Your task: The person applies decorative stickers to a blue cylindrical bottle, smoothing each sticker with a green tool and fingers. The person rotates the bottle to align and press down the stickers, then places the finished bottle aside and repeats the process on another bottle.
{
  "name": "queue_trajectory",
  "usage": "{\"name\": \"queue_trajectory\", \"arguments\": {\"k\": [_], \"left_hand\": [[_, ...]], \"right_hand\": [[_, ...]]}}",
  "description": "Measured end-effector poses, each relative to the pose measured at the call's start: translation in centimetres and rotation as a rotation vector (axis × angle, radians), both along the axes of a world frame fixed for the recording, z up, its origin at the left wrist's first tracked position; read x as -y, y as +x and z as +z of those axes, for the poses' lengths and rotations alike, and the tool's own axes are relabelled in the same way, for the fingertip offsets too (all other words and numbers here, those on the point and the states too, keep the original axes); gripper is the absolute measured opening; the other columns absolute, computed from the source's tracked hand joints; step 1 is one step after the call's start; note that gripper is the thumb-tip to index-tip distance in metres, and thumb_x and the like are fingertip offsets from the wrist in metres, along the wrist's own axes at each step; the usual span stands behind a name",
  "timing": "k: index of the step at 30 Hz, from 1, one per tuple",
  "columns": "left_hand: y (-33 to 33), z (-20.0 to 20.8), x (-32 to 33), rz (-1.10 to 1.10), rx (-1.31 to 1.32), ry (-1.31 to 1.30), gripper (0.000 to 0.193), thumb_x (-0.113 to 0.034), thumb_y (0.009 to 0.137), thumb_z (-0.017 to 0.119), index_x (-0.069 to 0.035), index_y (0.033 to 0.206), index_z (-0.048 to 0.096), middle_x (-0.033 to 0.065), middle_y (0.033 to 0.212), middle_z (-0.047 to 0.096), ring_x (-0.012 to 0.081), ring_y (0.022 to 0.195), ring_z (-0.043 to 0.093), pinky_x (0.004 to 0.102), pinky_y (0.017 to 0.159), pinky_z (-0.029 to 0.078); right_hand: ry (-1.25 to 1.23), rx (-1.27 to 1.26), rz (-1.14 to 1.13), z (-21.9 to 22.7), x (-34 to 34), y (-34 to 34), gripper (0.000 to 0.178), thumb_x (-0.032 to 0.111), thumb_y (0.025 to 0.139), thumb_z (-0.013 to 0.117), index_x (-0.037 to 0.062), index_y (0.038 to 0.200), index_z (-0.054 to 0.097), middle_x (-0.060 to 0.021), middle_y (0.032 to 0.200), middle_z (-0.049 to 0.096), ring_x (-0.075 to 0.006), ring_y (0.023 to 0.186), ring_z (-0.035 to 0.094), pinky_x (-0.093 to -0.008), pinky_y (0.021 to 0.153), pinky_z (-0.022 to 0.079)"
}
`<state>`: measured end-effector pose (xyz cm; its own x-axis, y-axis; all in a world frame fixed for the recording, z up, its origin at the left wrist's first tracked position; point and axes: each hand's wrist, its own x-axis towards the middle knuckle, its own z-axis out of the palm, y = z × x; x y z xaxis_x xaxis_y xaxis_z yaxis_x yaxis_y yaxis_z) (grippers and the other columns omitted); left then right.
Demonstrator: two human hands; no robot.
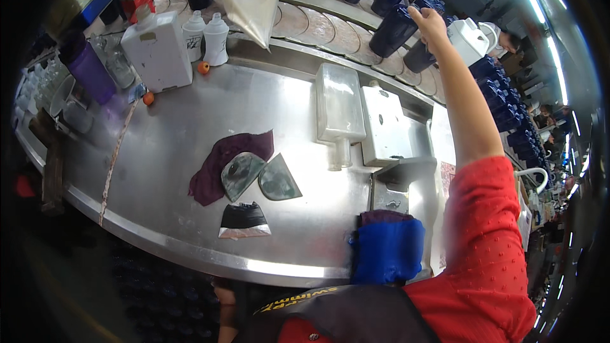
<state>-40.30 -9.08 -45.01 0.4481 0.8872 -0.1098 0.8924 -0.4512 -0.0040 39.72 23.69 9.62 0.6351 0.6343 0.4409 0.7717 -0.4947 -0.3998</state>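
White jug point(157, 51), tabletop point(171, 127) left; purple cloth point(219, 162), centre; clear bottle point(338, 111). Right hand point(431, 25), fingers curled onto dark blue bottle point(395, 28) on conveyor point(318, 22): likely glazed, slick, breakable; grip the body. Left hand unseen.

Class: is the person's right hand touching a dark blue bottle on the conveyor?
Touching: the head view shows the right hand resting on top of a dark blue bottle.

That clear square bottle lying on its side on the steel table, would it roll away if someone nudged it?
Probably not. The clear bottle lies on a broad flat side, so a nudge would likely make it slide on the smooth steel table rather than roll. It looks empty, so perhaps light, though if it is glass it could chip against the white bottle beside it.
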Motion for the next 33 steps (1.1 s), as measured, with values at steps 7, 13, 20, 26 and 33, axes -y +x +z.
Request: {"name": "queue_trajectory", "arguments": {"k": [7,13,20,26,33], "left_hand": [[4.9,19.7,-0.2,0.462,0.703,-0.355,0.029,-0.021,0.097,0.057,0.001,0.115,0.065,0.0276,0.098,0.066,0.0484,0.093,0.062,0.0484,0.078,0.050],[12.3,32.7,-3.3,0.223,0.792,-0.576,0.020,-0.012,0.095,0.064,0.001,0.110,0.068,0.0205,0.090,0.069,0.0350,0.077,0.070,0.0417,0.067,0.052],[21.6,46.4,-8.3,-0.412,1.274,-0.697,0.023,-0.016,0.097,0.065,0.003,0.109,0.069,0.0113,0.095,0.071,0.0180,0.084,0.069,0.0299,0.078,0.055],[38.1,50.8,-8.5,-0.666,1.522,-0.955,0.104,-0.055,0.088,0.074,0.001,0.157,0.020,0.0175,0.145,0.043,0.0247,0.122,0.058,0.0383,0.103,0.049],[41.3,47.3,-6.0,-0.135,1.609,-1.629,0.056,-0.042,0.100,0.060,0.000,0.135,0.049,0.0141,0.115,0.068,0.0205,0.097,0.072,0.0320,0.082,0.062]], "right_hand": [[0.055,0.175,-0.017,-2.2,-1.7,7.9,0.064,0.060,0.083,0.072,0.0069,0.118,0.072,-0.0190,0.112,0.073,-0.0355,0.111,0.068,-0.0442,0.096,0.052],[0.265,0.109,0.155,0.8,8.6,5.1,0.061,0.055,0.087,0.075,0.0004,0.115,0.072,-0.0149,0.099,0.073,-0.0265,0.095,0.068,-0.0368,0.087,0.051],[0.378,-0.404,0.671,12.9,25.3,-7.1,0.024,0.031,0.100,0.068,0.0070,0.101,0.066,0.0010,0.082,0.066,-0.0061,0.072,0.060,-0.0220,0.063,0.048],[0.142,-0.797,0.980,6.6,32.2,-15.6,0.048,0.046,0.102,0.060,0.0011,0.117,0.068,-0.0064,0.099,0.070,-0.0102,0.089,0.066,-0.0245,0.081,0.054],[0.195,-0.939,0.555,-5.9,36.1,-19.9,0.063,0.056,0.105,0.048,0.0000,0.128,0.064,-0.0125,0.115,0.066,-0.0128,0.098,0.062,-0.0243,0.071,0.053]]}}
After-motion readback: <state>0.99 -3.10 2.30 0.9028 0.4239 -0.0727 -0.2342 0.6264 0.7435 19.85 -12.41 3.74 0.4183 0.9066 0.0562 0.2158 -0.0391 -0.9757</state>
